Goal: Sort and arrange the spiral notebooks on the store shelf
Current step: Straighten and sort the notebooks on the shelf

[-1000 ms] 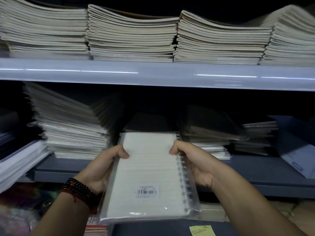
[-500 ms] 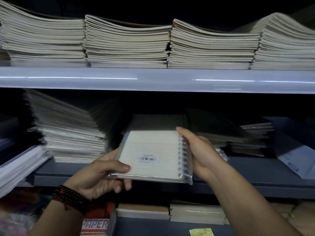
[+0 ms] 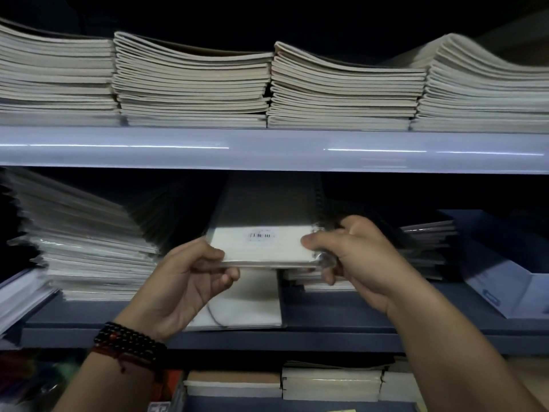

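Note:
A white spiral notebook (image 3: 261, 243) in clear wrap, with a barcode sticker on top, lies nearly flat at the mouth of the middle shelf (image 3: 326, 334). My left hand (image 3: 190, 281) grips its near left corner, thumb on top and fingers underneath. My right hand (image 3: 353, 257) pinches its near right corner by the spiral. Beneath it on the shelf lies another wrapped white notebook (image 3: 246, 304). Behind it more spiral notebooks (image 3: 267, 200) lie in shadow.
A leaning stack of wrapped notebooks (image 3: 89, 245) stands left of the gap, a lower stack (image 3: 427, 248) to the right. A blue and white box (image 3: 505, 281) sits far right. The upper shelf (image 3: 267, 150) carries several stacks of plain notebooks (image 3: 193, 87). More notebooks (image 3: 329, 382) lie below.
Both hands have carried the notebook up and forward from near my chest into the middle shelf opening. It has tipped from facing me to nearly flat.

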Available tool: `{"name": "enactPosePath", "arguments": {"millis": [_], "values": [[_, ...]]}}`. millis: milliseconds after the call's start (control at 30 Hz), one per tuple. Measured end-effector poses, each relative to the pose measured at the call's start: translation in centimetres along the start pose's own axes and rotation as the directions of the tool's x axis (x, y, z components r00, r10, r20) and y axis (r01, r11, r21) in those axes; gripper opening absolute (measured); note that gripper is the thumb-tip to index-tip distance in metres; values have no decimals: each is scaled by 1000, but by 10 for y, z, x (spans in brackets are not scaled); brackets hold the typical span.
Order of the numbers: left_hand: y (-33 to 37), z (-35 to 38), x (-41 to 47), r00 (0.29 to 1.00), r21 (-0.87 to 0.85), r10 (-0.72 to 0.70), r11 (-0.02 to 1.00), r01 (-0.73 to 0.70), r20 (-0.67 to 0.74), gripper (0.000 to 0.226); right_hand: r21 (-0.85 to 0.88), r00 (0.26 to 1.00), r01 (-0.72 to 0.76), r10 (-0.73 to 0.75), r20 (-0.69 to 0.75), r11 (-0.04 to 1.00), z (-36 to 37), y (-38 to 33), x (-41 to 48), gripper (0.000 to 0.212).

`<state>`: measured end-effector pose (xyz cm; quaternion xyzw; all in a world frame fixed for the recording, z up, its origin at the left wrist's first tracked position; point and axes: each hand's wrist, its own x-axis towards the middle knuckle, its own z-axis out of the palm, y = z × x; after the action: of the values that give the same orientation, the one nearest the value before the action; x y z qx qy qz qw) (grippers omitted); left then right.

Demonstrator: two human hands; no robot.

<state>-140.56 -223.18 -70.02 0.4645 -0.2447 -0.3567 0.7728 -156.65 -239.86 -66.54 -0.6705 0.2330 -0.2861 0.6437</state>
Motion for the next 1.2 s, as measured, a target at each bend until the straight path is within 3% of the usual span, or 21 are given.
{"name": "enactPosePath", "arguments": {"millis": [100,300,367,433,567,667,733,833,967,1133,1200], "values": [[-13,33,20,988,18,97,995,-96,-123,8,-151,976,84,-112,-186,985,-21,-4,7,41],[-43,87,57,975,189,161,973,-130,-156,10,-230,877,99,-194,-439,968,-72,5,23,41],[-53,99,68,976,244,141,965,-98,-165,11,-223,856,135,-226,-464,966,-89,10,28,24],[-63,109,74,984,313,105,948,-56,-141,28,-195,842,139,-219,-493,971,-98,12,33,4],[-84,118,82,980,379,98,925,-26,-174,51,-228,890,-24,-83,-449,973,-119,28,42,10],[-93,120,88,974,403,81,915,11,-211,54,-125,910,-104,44,-412,987,-121,41,45,20],[-97,121,88,963,408,86,912,27,-254,50,-113,911,-60,8,-412,992,-118,46,48,8],[-101,125,86,963,392,94,920,13,-253,23,-146,914,7,-66,-401,989,-111,49,50,8],[-100,119,88,948,412,169,910,-45,-270,47,-137,896,27,-85,-435,990,-98,53,57,33],[-94,109,89,970,372,109,928,-21,-218,48,-172,914,54,-118,-389,984,-94,56,63,48],[-89,102,84,979,411,90,912,-7,-184,38,-189,921,50,-119,-371,981,-93,55,60,49]]}}
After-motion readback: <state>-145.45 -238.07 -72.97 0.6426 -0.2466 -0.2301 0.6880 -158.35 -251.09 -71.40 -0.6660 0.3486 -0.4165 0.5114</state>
